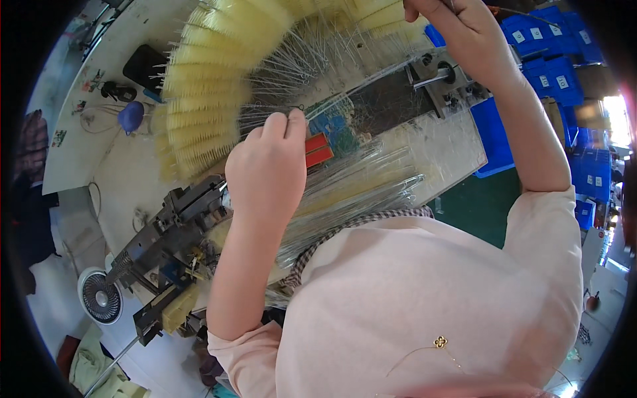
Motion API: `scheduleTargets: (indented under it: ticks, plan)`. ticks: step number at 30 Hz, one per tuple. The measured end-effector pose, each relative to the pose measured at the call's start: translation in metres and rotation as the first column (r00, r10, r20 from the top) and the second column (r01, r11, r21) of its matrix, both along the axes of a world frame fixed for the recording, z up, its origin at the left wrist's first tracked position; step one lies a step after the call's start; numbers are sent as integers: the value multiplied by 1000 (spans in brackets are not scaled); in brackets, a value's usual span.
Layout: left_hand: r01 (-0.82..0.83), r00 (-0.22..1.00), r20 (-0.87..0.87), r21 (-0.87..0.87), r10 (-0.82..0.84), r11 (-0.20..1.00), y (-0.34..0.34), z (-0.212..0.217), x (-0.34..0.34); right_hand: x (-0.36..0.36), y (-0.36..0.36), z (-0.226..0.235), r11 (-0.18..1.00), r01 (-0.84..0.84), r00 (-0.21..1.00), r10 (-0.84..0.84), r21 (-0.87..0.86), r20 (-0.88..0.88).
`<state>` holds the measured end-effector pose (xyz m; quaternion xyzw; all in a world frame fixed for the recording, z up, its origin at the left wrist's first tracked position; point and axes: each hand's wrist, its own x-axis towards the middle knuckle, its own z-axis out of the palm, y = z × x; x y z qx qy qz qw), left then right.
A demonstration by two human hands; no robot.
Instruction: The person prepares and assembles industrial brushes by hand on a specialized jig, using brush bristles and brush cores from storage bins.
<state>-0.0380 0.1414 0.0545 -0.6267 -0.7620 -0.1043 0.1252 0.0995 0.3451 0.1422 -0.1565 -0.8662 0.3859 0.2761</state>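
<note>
My left hand (267, 159) is closed over the middle of the bench, its fingertips pinched at a thin metal wire whose small looped end shows just above them. Under and beside it lie a red block (318, 150) and a blue-green patch of the work surface. At the top edge my right hand (458, 30) is raised with curled fingers, partly cut off by the frame; a thin dark thing shows at its fingers, but I cannot make out what it is. Ahead, yellow bristle brushes (206, 86) with twisted wire stems (298, 60) lie fanned in a thick arc.
Bundled wires (358, 186) lie along the near bench edge. A black metal machine (166, 232) stands left, beyond it a white fan (101, 296). A clamp fixture (441, 83) sits right, near blue bins (547, 76). A purple bulb-shaped object (131, 117) rests far left.
</note>
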Motion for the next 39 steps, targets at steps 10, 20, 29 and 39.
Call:
scheduleTargets:
  ticks: [10, 20, 29, 39]
  plan:
    - [-75, 974, 192, -214, 117, 974, -60, 21, -3, -12, -52, -61, 712, -553, 811, 339, 434, 476]
    - [-552, 638, 677, 69, 367, 831, -139, -39, 1, -95, -111, -121, 675, -565, 825, 443, 474, 352]
    - [-567, -727, 468, 3, -502, 824, -84, -44, 18, -110, -107, -118, 745, -642, 741, 540, 184, 400]
    - [-681, -199, 934, 86, -296, 727, -87, -120, 23, -101, -127, -105, 518, -561, 801, 537, 646, 265]
